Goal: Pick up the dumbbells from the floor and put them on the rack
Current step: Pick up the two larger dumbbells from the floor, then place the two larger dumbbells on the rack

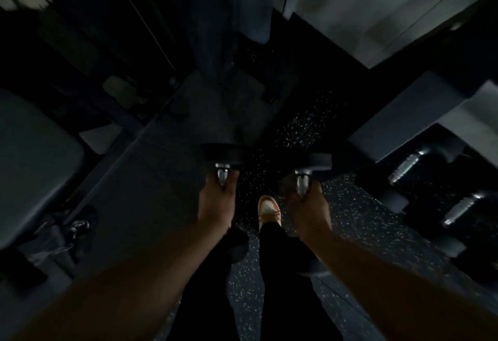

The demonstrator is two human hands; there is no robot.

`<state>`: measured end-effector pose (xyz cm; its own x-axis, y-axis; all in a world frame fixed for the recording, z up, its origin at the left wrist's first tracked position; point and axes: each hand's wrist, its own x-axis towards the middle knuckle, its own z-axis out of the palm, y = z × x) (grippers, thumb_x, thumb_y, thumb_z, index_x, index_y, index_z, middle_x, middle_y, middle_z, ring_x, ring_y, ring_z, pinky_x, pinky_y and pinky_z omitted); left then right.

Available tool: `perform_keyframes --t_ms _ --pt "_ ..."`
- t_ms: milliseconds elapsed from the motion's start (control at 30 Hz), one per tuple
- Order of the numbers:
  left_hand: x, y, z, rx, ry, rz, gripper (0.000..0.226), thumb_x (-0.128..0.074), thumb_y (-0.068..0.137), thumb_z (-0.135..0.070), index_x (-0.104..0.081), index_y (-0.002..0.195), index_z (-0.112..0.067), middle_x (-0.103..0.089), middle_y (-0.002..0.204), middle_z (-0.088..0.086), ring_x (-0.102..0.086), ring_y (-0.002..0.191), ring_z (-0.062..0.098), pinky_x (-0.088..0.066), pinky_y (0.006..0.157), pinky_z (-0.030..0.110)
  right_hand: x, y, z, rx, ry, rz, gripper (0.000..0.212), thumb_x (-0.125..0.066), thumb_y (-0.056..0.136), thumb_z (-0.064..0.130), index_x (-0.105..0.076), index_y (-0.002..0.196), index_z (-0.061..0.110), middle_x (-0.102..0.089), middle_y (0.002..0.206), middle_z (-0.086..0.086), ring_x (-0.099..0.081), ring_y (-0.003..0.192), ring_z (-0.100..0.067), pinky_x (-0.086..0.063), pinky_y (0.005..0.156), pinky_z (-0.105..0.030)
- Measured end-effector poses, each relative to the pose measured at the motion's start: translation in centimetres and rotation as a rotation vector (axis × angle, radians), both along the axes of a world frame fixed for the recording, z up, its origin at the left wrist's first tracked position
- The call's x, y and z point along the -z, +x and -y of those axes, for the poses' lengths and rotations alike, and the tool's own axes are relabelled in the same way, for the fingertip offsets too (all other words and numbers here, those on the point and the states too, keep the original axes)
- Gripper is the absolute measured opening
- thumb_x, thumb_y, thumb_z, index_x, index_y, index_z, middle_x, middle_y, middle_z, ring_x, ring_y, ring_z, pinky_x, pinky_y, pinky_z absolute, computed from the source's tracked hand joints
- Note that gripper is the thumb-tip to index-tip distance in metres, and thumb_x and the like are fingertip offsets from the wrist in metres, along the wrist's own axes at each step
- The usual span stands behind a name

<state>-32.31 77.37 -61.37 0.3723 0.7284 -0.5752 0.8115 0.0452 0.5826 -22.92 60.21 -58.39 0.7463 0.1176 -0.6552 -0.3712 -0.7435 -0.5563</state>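
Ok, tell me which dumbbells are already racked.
The two far-right dumbbells, lying untouched with bare knurled handles on the rack. The other two hang in the left hand and right hand.

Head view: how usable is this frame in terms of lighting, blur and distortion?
Head view: very dim, so the left dumbbell and right dumbbell read mainly by glints on their metal handles; the left hand and right hand are visible but soft; the edges show motion smear and wide-angle bending; the rack on the right is blurred; only the speckled floor and shoe stand out.
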Motion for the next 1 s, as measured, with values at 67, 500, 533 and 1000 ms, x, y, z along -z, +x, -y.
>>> perform_keyframes --t_ms 67,500,533,1000 --pt "-2.3 -0.2 0.4 0.057 -0.036 0.033 0.043 -0.053 0.087 -0.06 -0.055 0.108 -0.023 -0.06 0.083 -0.004 -0.066 0.089 0.031 -0.038 0.068 0.028 -2.3 -1.2 1.5 0.048 0.009 0.002 0.021 -0.061 0.084 0.044 -0.047 0.097 0.035 -0.07 0.081 -0.006 -0.067 0.068 -0.029 -0.052 0.058 -0.038" --pt "-13.1 2.5 5.4 0.491 -0.081 0.201 0.053 -0.048 0.076 -0.078 -0.051 0.096 -0.028 -0.067 0.076 0.011 -0.067 0.059 0.033 -0.058 0.052 0.045 -12.8 -6.9 10.6 0.521 0.054 0.181 0.015 -0.063 0.078 0.051 -0.049 0.084 0.051 -0.068 0.073 0.008 -0.064 0.055 -0.004 -0.044 0.044 -0.023" --pt "-13.8 2.9 6.5 0.519 -0.09 0.207 0.053 -0.048 0.076 -0.078 -0.051 0.094 -0.028 -0.065 0.073 0.007 -0.066 0.057 0.03 -0.057 0.051 0.044 -13.5 -7.2 11.7 0.564 0.059 0.187 0.015 -0.062 0.076 0.052 -0.05 0.084 0.052 -0.068 0.073 0.008 -0.064 0.055 -0.004 -0.044 0.045 -0.023" --pt "-20.2 7.4 31.8 0.734 -0.204 0.275 0.046 -0.059 0.086 -0.059 -0.052 0.09 -0.013 -0.057 0.06 0.011 -0.052 0.032 0.021 -0.042 0.035 0.027 -20.9 -6.9 36.1 0.878 0.127 0.295 0.016 -0.059 0.072 0.051 -0.052 0.084 0.042 -0.069 0.074 -0.002 -0.066 0.064 -0.026 -0.058 0.061 -0.044"
